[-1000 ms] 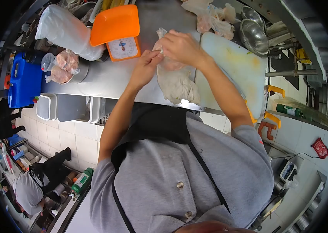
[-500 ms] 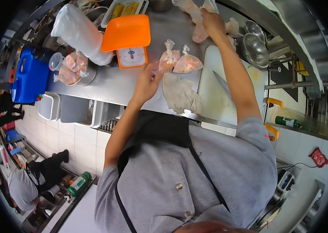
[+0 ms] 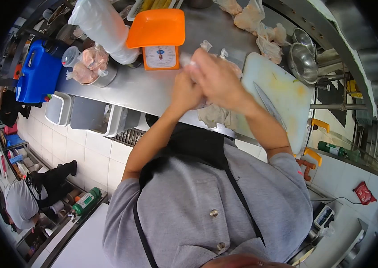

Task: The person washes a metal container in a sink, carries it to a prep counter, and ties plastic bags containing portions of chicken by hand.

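Note:
My left hand and my right hand are together above the steel counter, in front of the orange scale. Both are closed around a plastic bag, mostly hidden by the fingers and blurred. Behind my right hand, partly covered, lies a knotted bag of pink meat. A beige cloth rests under my wrists at the counter's front edge. Right of it, a knife lies on the white cutting board.
Filled bags and metal bowls stand at the back right. On the left are a pot with bagged meat, a plastic roll and a blue jug. Two people are at the far left.
My right hand has come back from the bags at the back right and joined my left hand, which has closed. The view has shifted, so the counter items appear moved slightly.

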`<act>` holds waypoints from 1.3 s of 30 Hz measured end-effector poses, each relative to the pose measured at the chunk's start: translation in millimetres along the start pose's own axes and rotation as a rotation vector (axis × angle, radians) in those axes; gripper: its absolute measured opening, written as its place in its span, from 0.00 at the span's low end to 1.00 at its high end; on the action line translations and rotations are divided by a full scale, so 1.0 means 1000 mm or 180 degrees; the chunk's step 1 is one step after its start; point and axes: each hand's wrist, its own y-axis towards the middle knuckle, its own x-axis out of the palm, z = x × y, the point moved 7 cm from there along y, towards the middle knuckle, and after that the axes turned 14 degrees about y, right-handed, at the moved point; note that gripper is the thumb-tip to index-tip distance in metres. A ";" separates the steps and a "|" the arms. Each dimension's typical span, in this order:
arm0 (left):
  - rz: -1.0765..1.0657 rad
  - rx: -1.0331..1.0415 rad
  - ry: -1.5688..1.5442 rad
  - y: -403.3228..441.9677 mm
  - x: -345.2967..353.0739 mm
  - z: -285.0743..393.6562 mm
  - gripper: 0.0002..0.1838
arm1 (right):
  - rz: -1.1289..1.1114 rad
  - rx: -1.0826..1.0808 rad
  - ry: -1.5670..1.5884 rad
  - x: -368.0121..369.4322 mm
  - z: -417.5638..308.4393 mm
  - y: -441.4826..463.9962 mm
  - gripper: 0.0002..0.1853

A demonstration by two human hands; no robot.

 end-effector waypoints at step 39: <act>0.0815 0.0767 0.2755 -0.039 0.011 -0.082 0.13 | 0.0510 0.0850 -0.0396 0.022 0.110 -0.015 0.17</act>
